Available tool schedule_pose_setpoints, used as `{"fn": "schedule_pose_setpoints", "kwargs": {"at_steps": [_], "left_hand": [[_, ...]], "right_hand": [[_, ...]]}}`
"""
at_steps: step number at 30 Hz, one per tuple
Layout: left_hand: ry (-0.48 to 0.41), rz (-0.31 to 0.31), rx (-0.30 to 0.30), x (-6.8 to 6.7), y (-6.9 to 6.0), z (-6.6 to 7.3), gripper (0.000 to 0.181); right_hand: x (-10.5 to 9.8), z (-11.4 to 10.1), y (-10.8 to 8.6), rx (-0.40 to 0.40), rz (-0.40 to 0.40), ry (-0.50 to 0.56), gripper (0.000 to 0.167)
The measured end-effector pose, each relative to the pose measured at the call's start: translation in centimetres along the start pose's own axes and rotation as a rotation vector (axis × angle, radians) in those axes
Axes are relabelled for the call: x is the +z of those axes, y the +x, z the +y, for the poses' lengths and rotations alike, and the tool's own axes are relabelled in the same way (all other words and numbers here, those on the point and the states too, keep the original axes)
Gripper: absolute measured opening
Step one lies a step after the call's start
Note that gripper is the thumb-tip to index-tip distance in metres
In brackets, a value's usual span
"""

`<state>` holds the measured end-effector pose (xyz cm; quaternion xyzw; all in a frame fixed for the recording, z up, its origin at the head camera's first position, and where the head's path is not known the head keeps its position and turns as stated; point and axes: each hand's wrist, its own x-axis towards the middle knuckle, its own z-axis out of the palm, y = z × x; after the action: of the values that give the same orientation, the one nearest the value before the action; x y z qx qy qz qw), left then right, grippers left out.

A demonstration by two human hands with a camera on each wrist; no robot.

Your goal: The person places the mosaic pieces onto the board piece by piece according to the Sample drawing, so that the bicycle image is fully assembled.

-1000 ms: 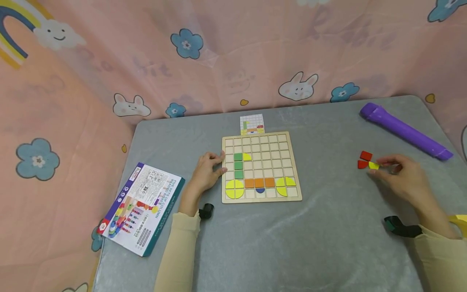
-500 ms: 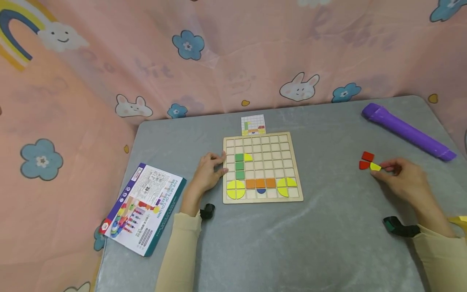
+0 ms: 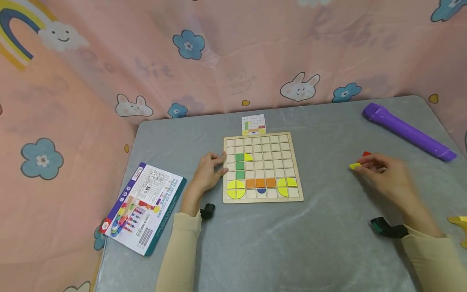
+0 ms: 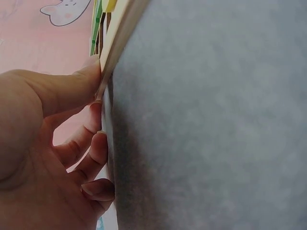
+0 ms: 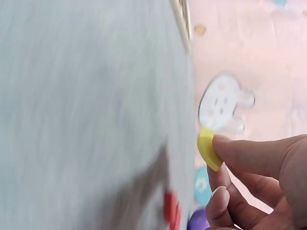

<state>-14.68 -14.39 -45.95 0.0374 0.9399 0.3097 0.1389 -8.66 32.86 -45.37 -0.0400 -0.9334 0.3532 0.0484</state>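
Observation:
A wooden grid board (image 3: 262,201) lies mid-table, with green, orange, yellow and blue tiles set in its cells. My left hand (image 3: 208,172) rests at its left edge, thumb and fingertips touching the rim (image 4: 115,48). Off to the right, my right hand (image 3: 392,178) pinches a yellow quarter-circle tile (image 5: 208,149) between thumb and fingers, raised above the table. Behind those fingers a red tile (image 3: 366,153) shows in part; the right wrist view has blurred red tiles (image 5: 170,208) on the cloth.
A small printed pattern card (image 3: 254,123) touches the board's far edge. At left lies a boxed toy package (image 3: 144,209). A purple tube-like object (image 3: 408,132) lies at the far right, and part of a yellow object (image 3: 460,223) shows at the right edge.
The right hand has lifted the yellow tile from beside the red tiles and moved it left, now covering most of the red ones. The left hand keeps its place at the board.

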Motion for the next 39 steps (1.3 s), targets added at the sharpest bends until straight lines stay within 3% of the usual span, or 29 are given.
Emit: {"fn": "schedule_pose_setpoints", "kwargs": {"at_steps": [10,17,26,39], "left_hand": [[0.003,0.002,0.000,0.1,0.1,0.0,0.058],[-0.002,0.009,0.024,-0.1,-0.1,0.0,0.059],[-0.008,0.014,0.023,0.1,-0.1,0.0,0.059],[-0.014,0.011,0.032,0.0,-0.2,-0.1,0.059]], "right_hand": [[3.1,-5.4,-1.0,-0.125,-0.108,0.066,0.013],[5.2,-8.1,-1.7,-0.127,-0.224,0.095,0.013],[7.5,-9.6,-2.0,-0.149,-0.342,0.112,0.009],[8.9,-10.6,-1.9,-0.173,-0.375,0.045,0.008]]}}
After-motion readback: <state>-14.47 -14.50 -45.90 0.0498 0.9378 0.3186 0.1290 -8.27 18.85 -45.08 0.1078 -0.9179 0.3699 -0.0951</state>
